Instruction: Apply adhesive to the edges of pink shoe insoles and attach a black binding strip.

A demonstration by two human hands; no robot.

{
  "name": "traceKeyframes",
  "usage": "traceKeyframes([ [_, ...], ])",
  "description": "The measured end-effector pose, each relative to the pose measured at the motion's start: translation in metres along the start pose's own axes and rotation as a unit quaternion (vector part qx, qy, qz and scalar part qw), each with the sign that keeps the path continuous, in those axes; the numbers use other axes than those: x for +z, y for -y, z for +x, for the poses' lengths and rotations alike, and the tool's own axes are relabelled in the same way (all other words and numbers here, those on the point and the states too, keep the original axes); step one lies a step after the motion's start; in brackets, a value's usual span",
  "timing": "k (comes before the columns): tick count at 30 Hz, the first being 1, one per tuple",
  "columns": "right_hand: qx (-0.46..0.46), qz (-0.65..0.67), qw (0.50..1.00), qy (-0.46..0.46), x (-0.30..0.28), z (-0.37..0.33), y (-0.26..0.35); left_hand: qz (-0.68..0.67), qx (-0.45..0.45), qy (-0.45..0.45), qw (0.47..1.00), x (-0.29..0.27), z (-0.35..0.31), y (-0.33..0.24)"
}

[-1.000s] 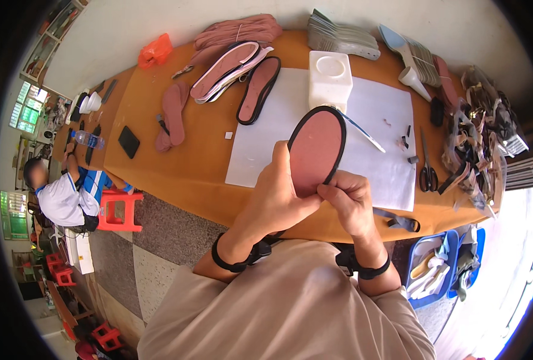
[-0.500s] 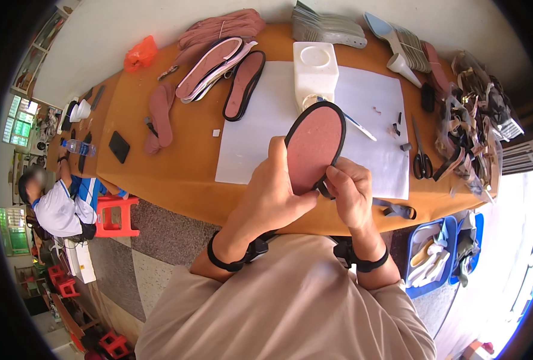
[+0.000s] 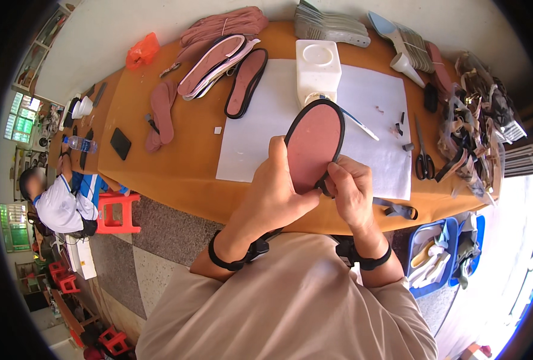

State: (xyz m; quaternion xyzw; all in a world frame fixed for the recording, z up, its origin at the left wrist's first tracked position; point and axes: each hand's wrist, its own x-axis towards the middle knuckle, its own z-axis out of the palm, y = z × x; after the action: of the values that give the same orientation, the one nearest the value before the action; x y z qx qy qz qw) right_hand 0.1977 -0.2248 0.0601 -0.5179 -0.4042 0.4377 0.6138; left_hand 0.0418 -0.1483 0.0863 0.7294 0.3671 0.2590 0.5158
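A pink insole point(image 3: 314, 144) with black edging tape around its rim is held up in front of me, tilted over the table's near edge. My left hand point(image 3: 269, 189) grips its lower left side, thumb across the bottom. At the lower right rim, my right hand point(image 3: 352, 189) pinches the black edging between thumb and fingers; the fingertips partly hide the tape there. Behind the insole stands a white plastic bottle point(image 3: 318, 69), with a blue-handled brush point(image 3: 361, 128) lying beside it. Another black-edged pink insole point(image 3: 246, 83) rests at the white sheet's left edge point(image 3: 248, 144).
Scissors point(image 3: 424, 162) lie right of the sheet, near bagged scraps point(image 3: 467, 138). A dark strap point(image 3: 395, 208) curls at the table's front edge. Stacked insoles point(image 3: 209, 66) and pink pieces point(image 3: 221, 27) sit at the back. Blue bins point(image 3: 431, 285) stand below right; a person point(image 3: 59, 204) sits left.
The insole and both hands keep nearly the same pose, with the right fingers still at the lower right edging. The whole view has shifted very slightly.
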Motion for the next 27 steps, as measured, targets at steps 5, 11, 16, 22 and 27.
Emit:
traceKeyframes([
  [5, 0.010, 0.074, 0.996, -0.050, -0.006, 0.002, 0.000, 0.001, 0.014, 0.022, 1.000, 0.003, -0.001, -0.003],
  [11, 0.017, 0.109, 0.992, -0.069, -0.014, 0.004, 0.003, 0.055, 0.022, 0.055, 0.997, 0.004, -0.003, -0.003],
  [16, -0.001, 0.104, 0.992, -0.068, -0.017, 0.008, 0.002, 0.094, 0.020, 0.062, 0.993, 0.005, -0.005, 0.000],
  [22, 0.019, 0.103, 0.991, -0.084, -0.025, 0.008, 0.007, 0.125, 0.012, 0.090, 0.988, 0.006, -0.006, 0.000],
  [27, 0.016, 0.087, 0.993, -0.083, -0.031, 0.008, 0.007, 0.152, 0.016, 0.093, 0.984, 0.007, -0.004, -0.002],
])
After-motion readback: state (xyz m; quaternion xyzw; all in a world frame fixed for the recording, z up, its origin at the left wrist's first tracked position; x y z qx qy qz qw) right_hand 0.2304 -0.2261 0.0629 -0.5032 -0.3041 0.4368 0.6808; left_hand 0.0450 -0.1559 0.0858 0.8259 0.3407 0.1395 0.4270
